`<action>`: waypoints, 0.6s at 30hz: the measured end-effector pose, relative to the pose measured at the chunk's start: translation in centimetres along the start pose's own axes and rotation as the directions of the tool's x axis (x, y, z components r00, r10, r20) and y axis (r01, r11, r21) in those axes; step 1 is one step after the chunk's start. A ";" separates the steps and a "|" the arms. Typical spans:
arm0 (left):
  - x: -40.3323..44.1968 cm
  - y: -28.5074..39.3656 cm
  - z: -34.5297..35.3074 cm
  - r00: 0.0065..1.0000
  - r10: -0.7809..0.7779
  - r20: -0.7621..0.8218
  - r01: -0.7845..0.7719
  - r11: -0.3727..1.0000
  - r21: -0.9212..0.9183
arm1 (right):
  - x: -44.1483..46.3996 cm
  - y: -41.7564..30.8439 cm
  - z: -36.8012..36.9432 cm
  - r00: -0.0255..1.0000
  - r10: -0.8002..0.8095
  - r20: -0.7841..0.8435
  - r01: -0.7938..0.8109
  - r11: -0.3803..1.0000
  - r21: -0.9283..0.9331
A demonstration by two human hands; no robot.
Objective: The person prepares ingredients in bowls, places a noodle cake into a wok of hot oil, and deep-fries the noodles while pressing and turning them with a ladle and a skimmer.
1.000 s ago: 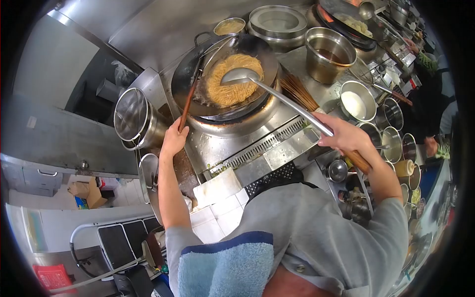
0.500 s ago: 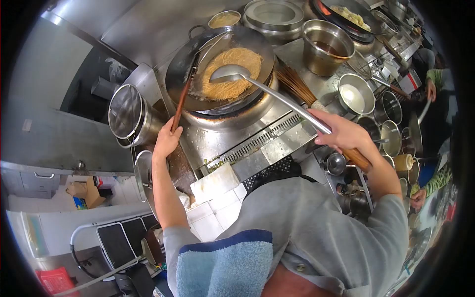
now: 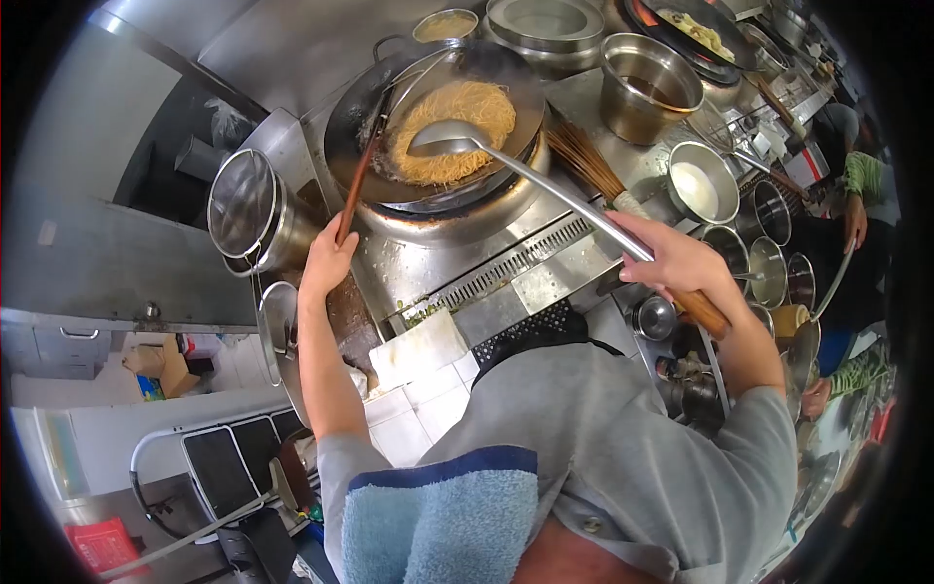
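My left hand [image 3: 329, 259] grips the reddish wooden handle of a wire skimmer [image 3: 362, 185], whose metal end reaches into a large dark wok [image 3: 341, 136]. Golden noodles [image 3: 467, 112] lie in a heap at the wok's middle, and how much of the skimmer is under them is hidden. My right hand [image 3: 671, 258] is closed around a long steel ladle [image 3: 559, 190] near its wooden grip. The ladle's bowl rests upside down against the left side of the noodles.
A bamboo brush [image 3: 584, 161] lies right of the wok, near a steel pot of brown liquid [image 3: 637, 92] and a white-filled pan [image 3: 693, 190]. A mesh strainer on a pot [image 3: 243, 204] stands left. A co-worker's hand [image 3: 854, 222] holds a utensil at far right.
The noodle heap looks looser and more ragged at its edges. My ladle has shifted only slightly, and both hands keep their grips. At right, the co-worker's hand has moved lower.
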State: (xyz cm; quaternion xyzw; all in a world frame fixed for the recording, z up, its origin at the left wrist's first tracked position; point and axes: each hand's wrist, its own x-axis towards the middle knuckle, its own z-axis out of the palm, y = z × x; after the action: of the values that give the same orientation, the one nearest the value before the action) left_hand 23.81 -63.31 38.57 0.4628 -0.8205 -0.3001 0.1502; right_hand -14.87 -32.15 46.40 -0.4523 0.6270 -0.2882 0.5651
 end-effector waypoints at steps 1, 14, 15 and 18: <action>0.1 0.0 0.0 0.999 -0.025 0.020 0.025 1.000 -0.007 | 0.0 0.1 -0.1 1.000 0.009 0.010 -0.009 1.000 0.008; 1.0 -0.1 -1.8 0.997 -0.008 0.075 0.006 1.000 0.029 | -1.1 -0.2 -0.2 0.996 -0.002 -0.086 -0.009 0.991 -0.136; 1.2 0.5 -1.6 0.997 -0.019 0.080 0.017 0.999 0.027 | -1.4 -0.4 -0.2 0.999 0.026 -0.047 -0.031 0.994 -0.101; 1.2 1.5 -1.3 0.992 -0.041 0.122 0.043 0.999 -0.010 | -0.6 0.4 -0.4 0.999 0.016 -0.029 -0.020 0.989 -0.147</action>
State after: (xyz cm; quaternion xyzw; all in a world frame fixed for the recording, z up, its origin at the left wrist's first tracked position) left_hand 22.88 -64.18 40.51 0.4598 -0.8164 -0.3359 0.0962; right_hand -15.36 -31.52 46.37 -0.4828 0.6585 -0.2424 0.5239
